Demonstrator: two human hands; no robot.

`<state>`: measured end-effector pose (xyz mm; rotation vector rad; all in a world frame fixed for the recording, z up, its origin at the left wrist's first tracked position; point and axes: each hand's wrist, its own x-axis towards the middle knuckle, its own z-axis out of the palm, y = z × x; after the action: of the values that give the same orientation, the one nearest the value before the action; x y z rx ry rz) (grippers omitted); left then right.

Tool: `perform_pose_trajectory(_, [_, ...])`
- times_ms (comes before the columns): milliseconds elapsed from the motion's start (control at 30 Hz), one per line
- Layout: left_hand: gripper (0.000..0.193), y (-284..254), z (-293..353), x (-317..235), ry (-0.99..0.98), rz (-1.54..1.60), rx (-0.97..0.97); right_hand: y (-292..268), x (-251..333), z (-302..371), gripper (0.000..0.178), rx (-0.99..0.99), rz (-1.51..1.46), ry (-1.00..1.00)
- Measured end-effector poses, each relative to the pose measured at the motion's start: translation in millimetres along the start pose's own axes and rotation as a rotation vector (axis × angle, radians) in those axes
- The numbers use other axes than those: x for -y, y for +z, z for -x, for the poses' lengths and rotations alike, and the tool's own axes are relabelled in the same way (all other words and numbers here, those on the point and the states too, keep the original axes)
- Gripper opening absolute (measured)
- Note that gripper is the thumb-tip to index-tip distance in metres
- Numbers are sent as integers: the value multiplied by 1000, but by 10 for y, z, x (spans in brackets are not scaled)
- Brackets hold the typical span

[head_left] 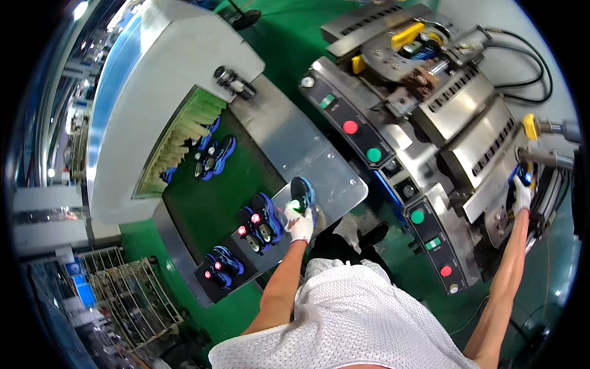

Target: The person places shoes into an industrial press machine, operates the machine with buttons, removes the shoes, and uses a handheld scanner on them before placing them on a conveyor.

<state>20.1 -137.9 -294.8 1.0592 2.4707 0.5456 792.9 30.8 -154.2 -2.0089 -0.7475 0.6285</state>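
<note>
My left hand (298, 226), in a white glove, is closed round the heel end of a black and blue shoe (303, 189) at the metal table's right part. Just left of it stands a pair of similar shoes (263, 220) with shiny shoe lasts showing in their openings. Far to the right, my right hand (522, 197), also gloved, reaches to another black and blue shoe (523, 175) in the steel machine (482, 150). Its fingers are partly hidden by the shoe and machine, so I cannot see whether they grip it.
Shoes (215, 157) lie on the green conveyor belt (246, 166), by the bristle curtain (178, 138) of a white tunnel machine (166, 61). Another shoe pair (224, 264) sits at the near left. The press carries control panels (350, 126) with red and green buttons. A wire rack (132, 283) stands lower left.
</note>
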Motion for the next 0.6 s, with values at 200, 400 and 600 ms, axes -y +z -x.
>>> perform_pose_trajectory(200, [76, -142, 143, 224, 7, 169, -15, 1368, 1418, 2987, 72, -197, 514, -753])
perform_pose_trajectory(400, [62, -1006, -114, 321, 304, 307, 486, 2520, 505, 4265, 100, 261, 1696, -681])
perform_pose_trajectory(600, [64, -1807, -105, 934, 167, 477, -24, 3063, 525, 4590, 104, 494, 1014, -815])
